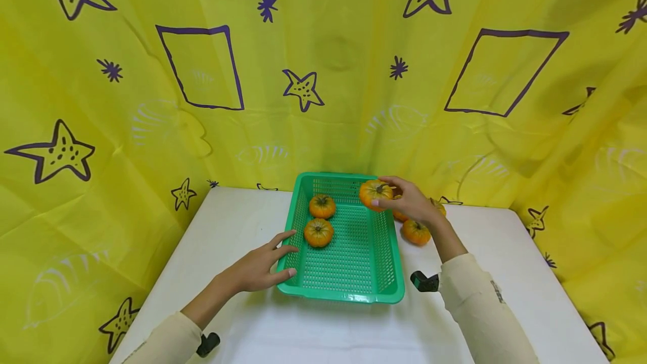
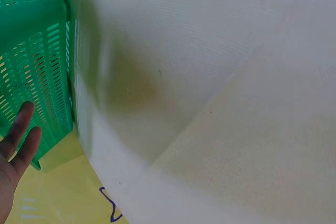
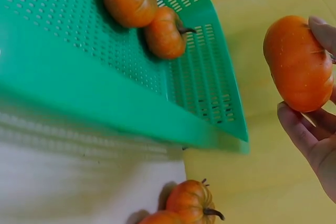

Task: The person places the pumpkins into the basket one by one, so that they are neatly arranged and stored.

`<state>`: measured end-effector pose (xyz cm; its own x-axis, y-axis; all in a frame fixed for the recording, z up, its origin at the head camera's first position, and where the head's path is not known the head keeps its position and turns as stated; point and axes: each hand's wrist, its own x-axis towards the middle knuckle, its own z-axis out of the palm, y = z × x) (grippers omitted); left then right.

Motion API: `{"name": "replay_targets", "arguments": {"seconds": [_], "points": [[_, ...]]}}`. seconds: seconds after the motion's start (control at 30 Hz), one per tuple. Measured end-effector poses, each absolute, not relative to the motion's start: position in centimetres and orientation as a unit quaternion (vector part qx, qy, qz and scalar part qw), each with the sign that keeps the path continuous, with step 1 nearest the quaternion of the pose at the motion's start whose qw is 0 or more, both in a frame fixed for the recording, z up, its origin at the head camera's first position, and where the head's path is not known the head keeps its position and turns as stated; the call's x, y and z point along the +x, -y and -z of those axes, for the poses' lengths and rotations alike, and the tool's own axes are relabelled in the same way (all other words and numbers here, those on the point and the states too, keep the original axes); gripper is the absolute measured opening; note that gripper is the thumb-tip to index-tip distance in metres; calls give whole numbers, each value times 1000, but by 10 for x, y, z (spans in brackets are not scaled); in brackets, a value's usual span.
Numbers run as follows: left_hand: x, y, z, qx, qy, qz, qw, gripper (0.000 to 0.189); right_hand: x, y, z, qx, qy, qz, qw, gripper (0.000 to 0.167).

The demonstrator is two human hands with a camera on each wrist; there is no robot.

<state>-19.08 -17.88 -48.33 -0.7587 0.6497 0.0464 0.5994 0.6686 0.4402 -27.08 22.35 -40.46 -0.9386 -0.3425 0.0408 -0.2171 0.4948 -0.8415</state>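
While the right hand (image 1: 411, 201) holds a small orange pumpkin (image 1: 374, 194) near the far right corner of a green basket (image 1: 343, 296), its grip is clamped on the fruit, thumb on one side and fingers on the other. The right wrist view shows this pumpkin raised and apart from the basket's rim, with yellow cloth behind it. The left hand (image 1: 263, 265) is at the basket's left rim, its grip slack and the fingers spread apart; whether the fingertips touch the plastic, I cannot tell.

Inside the basket, toward its left side, sit two more pumpkins, a farther one (image 1: 322, 206) and a nearer one (image 1: 318, 232), close together on the perforated floor. Outside, just beyond the right wall, a group of loose pumpkins (image 1: 416, 232) rests on the white counter (image 1: 242, 229), partly hidden by the right hand and forearm. Pale sleeves (image 1: 485, 308) cover both forearms, and a small black device shows beside each cuff. Around the counter hangs a yellow curtain (image 1: 338, 139) printed with purple starfish, bursts and four-sided outlines.
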Motion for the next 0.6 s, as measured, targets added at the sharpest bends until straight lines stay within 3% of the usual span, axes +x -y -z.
{"name": "replay_targets", "arguments": {"seconds": [0.6], "points": [[-190, 178, 482, 338, -913, -220, 58, 57, -288, -195, 413, -158, -861, 478, 76, 71]]}}
